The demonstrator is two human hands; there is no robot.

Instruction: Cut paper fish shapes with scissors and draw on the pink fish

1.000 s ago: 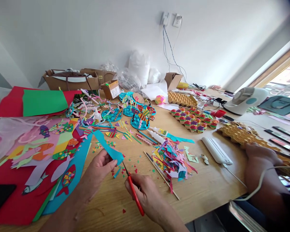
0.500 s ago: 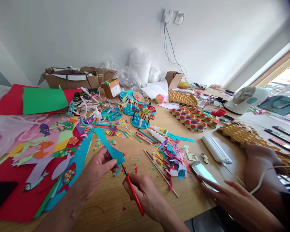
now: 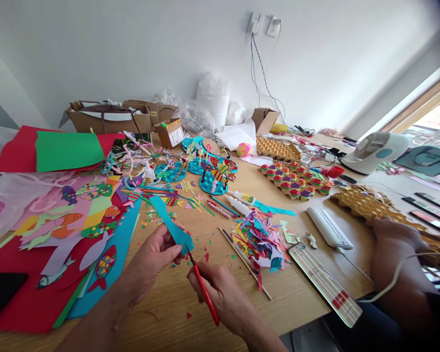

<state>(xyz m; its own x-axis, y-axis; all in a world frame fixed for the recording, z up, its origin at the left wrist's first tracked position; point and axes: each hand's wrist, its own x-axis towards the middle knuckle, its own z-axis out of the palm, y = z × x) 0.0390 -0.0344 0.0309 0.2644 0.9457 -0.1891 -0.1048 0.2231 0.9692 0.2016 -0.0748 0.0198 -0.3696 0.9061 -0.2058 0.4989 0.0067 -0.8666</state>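
Note:
My left hand (image 3: 152, 259) pinches a long teal paper strip (image 3: 168, 222) that runs up and to the left over the wooden table (image 3: 308, 303). My right hand (image 3: 222, 291) is closed round red-handled scissors (image 3: 205, 291); their tips meet the near end of the strip. Tiny coloured paper crumbs lie on the wood under both hands.
A pile of paper scraps (image 3: 262, 237), wooden sticks (image 3: 245, 264) and glue bottles (image 3: 238, 205) lie just right. Coloured sheets with fish cut-outs (image 3: 69, 225) cover the left. A long flat card (image 3: 324, 283) lies near the front edge beside another person's arm (image 3: 396, 254). Painted egg trays (image 3: 293, 181) sit farther back.
Another person's hand with a phone, at the lower right half a second ago, is gone; a long flat card now lies there. My hands and the strip shifted slightly right.

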